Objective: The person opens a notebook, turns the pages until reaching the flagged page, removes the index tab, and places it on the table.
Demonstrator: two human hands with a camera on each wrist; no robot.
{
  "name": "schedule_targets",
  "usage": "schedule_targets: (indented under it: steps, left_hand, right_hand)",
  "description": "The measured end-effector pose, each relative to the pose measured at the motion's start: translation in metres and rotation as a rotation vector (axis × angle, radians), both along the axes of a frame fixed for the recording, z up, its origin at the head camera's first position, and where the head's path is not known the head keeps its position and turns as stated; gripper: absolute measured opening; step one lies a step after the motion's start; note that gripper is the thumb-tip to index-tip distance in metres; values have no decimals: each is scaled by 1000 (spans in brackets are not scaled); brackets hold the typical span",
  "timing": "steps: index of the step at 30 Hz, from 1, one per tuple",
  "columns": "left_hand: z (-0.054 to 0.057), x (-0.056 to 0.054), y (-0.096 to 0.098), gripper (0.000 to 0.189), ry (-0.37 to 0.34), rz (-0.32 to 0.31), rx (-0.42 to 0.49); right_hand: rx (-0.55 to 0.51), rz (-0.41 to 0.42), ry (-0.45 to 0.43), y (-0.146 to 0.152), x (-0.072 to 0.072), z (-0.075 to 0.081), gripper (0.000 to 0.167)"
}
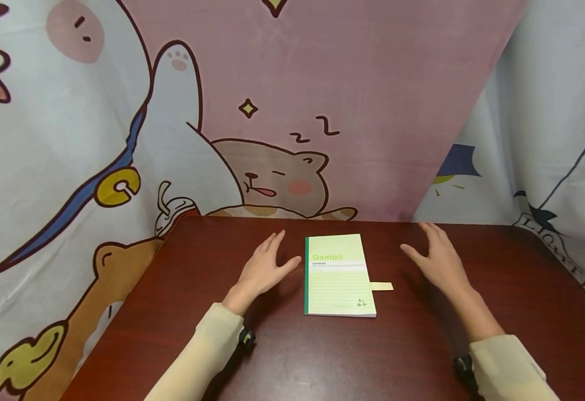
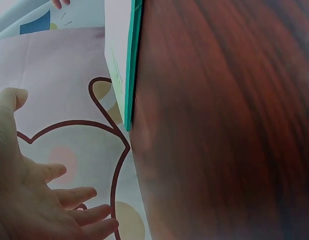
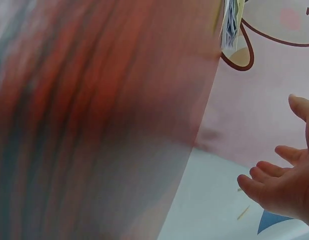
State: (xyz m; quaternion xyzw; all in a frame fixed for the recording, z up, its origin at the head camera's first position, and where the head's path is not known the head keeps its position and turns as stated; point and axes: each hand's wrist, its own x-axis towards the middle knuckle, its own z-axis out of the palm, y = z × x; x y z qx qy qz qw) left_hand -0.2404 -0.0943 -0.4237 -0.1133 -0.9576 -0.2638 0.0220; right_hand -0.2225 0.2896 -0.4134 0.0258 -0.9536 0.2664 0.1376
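Observation:
A pale green notebook [image 1: 339,289] with a dark green spine lies closed on the brown table, its cover reading "Gambit". From its right side sticks out a small pale yellow tab of paper [image 1: 382,286]. My left hand [image 1: 264,266] is just left of the spine, fingers extended and thumb apart, touching nothing. To the right of the notebook, farther off, my right hand [image 1: 440,262] hovers with fingers spread and holds nothing. The left wrist view shows the notebook's green spine [image 2: 132,70] beyond the hand; in the right wrist view its page edges [image 3: 231,25] appear at the top.
The wood-grained table [image 1: 332,356] ends at a back edge against a pink and white cartoon cloth [image 1: 387,111]. More white cloth [image 1: 563,139] hangs along the right side. A dark band sits at each wrist, by the cream sleeves [image 1: 199,351].

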Motion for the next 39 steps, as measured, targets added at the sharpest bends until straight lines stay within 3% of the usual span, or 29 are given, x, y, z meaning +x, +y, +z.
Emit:
schedule_targets:
  steps: [23, 39]
  left_hand:
    - [-8, 16, 5, 83, -101, -46, 131]
    - [-12, 23, 5, 80, -134, -91, 228]
  right_hand:
    - [-34, 51, -39, -24, -5, -1, 80]
    - [-83, 80, -107, -36, -7, -3, 81]
